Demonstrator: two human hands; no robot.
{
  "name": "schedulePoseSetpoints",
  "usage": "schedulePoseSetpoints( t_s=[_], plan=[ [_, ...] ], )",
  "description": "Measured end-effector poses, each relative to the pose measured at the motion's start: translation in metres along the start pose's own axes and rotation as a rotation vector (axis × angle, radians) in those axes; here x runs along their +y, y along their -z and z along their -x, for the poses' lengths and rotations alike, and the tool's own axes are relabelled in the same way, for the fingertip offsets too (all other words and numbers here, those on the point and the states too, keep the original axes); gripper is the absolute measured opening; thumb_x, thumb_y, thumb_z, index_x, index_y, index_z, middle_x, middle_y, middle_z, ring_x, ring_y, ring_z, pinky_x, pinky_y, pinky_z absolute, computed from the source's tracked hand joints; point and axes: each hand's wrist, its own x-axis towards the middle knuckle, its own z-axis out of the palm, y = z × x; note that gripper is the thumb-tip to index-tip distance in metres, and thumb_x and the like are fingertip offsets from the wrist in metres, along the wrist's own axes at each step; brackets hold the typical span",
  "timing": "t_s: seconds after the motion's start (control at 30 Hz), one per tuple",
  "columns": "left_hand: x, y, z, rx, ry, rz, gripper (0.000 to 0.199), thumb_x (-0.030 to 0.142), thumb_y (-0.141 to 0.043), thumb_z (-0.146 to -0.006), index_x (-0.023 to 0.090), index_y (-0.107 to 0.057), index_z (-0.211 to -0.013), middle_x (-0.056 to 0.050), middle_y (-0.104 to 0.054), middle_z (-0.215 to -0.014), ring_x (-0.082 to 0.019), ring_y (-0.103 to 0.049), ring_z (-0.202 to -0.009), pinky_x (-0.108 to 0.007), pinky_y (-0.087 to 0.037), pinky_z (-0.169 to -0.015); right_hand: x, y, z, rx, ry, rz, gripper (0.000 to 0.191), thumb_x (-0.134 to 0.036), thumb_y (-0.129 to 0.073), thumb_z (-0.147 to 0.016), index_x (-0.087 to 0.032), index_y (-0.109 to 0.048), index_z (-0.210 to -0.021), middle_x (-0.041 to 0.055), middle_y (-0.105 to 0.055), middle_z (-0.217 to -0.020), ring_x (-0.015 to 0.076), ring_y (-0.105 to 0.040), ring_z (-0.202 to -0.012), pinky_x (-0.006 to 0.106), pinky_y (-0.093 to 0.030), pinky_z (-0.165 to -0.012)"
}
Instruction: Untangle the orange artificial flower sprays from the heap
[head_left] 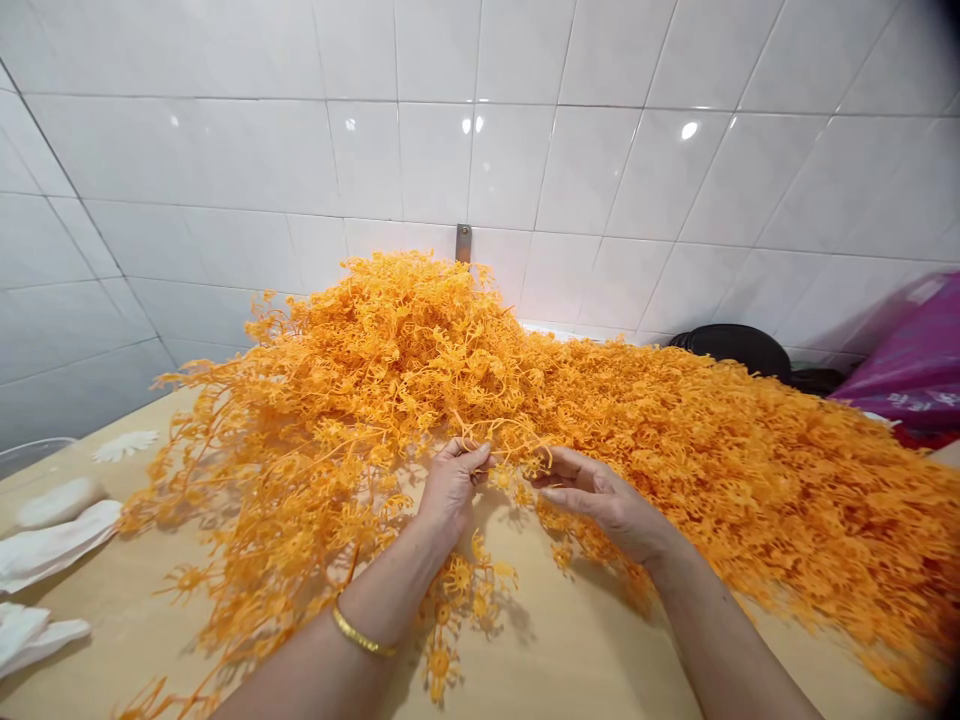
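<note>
A large heap of orange plastic flower sprays (405, 340) lies on the pale table (555, 640). My left hand (451, 487) pinches the thin stems of one orange spray (510, 440) near the middle, and some blossoms dangle below my wrist. To its right, my right hand (592, 492) has its thumb and fingers apart around the outer end of that spray; whether it touches the stems is hard to tell. A gold bangle (361, 635) circles my left forearm.
White gloves (56, 545) and a white pad (61, 502) lie at the left edge. Behind the heap rises a tiled wall with a metal bracket (464, 243). Black round objects (739, 350) and a purple bag (911, 350) stand at the back right.
</note>
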Motion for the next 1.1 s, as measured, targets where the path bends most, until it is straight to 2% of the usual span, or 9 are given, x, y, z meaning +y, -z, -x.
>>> schedulePoseSetpoints(
  t_s=[0.13,0.2,0.3,0.43,0.63,0.8,0.97,1.1],
  plan=[
    [0.002,-0.004,0.005,-0.087,0.036,-0.059,0.021,0.016,-0.070,-0.051,0.013,-0.049,-0.055,-0.001,-0.057,-0.055,-0.008,-0.052,-0.054,-0.019,-0.036,-0.052,0.004,-0.006,-0.005,0.127,0.081,0.022,0.019,-0.033,-0.056,-0.071,-0.017,-0.056,-0.081,0.0014,-0.054,-0.076,0.0127,-0.050,-0.073,0.026,-0.039,-0.070],
    [0.004,-0.006,0.008,-0.157,0.100,-0.074,0.022,0.016,-0.071,-0.049,0.013,-0.051,-0.055,-0.001,-0.057,-0.056,-0.010,-0.053,-0.055,-0.020,-0.038,-0.052,0.006,-0.008,-0.007,0.185,0.119,0.077,0.016,-0.033,-0.054,-0.072,-0.016,-0.055,-0.072,-0.0007,-0.049,-0.068,0.0106,-0.046,-0.065,0.024,-0.038,-0.063],
    [0.004,-0.007,0.011,-0.281,0.189,-0.143,0.024,0.021,-0.072,-0.049,0.013,-0.050,-0.056,0.001,-0.054,-0.050,-0.008,-0.050,-0.047,-0.020,-0.037,-0.048,0.007,-0.012,-0.008,0.171,0.149,0.120,0.015,-0.031,-0.054,-0.072,-0.016,-0.053,-0.068,-0.0026,-0.044,-0.063,0.0086,-0.040,-0.059,0.022,-0.034,-0.057],
    [0.001,-0.004,0.010,-0.438,0.216,-0.339,0.024,0.027,-0.071,-0.053,0.015,-0.052,-0.062,0.003,-0.050,-0.041,-0.007,-0.043,-0.035,-0.019,-0.029,-0.040,0.008,-0.017,-0.008,0.194,0.160,0.161,0.015,-0.028,-0.055,-0.070,-0.016,-0.049,-0.063,-0.0036,-0.041,-0.060,0.0083,-0.037,-0.057,0.021,-0.030,-0.054],
    [-0.004,0.002,0.004,-0.407,0.199,-0.372,0.023,0.034,-0.065,-0.060,0.013,-0.057,-0.060,0.002,-0.047,-0.038,-0.006,-0.039,-0.034,-0.019,-0.028,-0.041,0.008,-0.009,-0.007,0.102,0.122,0.132,0.019,-0.033,-0.055,-0.070,-0.015,-0.054,-0.066,-0.0024,-0.045,-0.060,0.0087,-0.039,-0.057,0.022,-0.030,-0.055],
    [-0.005,-0.001,0.005,-0.394,0.209,-0.381,0.024,0.035,-0.065,-0.060,0.012,-0.058,-0.058,0.001,-0.047,-0.037,-0.006,-0.040,-0.034,-0.019,-0.027,-0.041,0.008,-0.001,-0.008,0.256,0.094,0.120,0.023,-0.036,-0.057,-0.067,-0.015,-0.051,-0.060,-0.0036,-0.042,-0.055,0.0084,-0.035,-0.053,0.022,-0.028,-0.052],
    [-0.011,-0.012,0.011,-0.395,0.186,-0.281,0.020,0.031,-0.063,-0.062,0.012,-0.058,-0.058,0.002,-0.046,-0.037,-0.005,-0.038,-0.034,-0.019,-0.029,-0.042,0.012,-0.010,-0.015,0.583,0.167,0.109,0.022,-0.036,-0.053,-0.068,-0.016,-0.051,-0.058,-0.0031,-0.041,-0.052,0.0092,-0.035,-0.051,0.023,-0.029,-0.050],
    [-0.016,-0.021,0.011,-0.391,0.178,-0.167,0.016,0.025,-0.066,-0.059,0.012,-0.056,-0.056,0.003,-0.045,-0.039,-0.004,-0.037,-0.036,-0.018,-0.027,-0.041,0.014,-0.020,-0.022,0.757,0.192,0.138,0.018,-0.032,-0.050,-0.068,-0.017,-0.051,-0.059,-0.0018,-0.044,-0.053,0.0096,-0.037,-0.050,0.023,-0.030,-0.048]
  ],
)
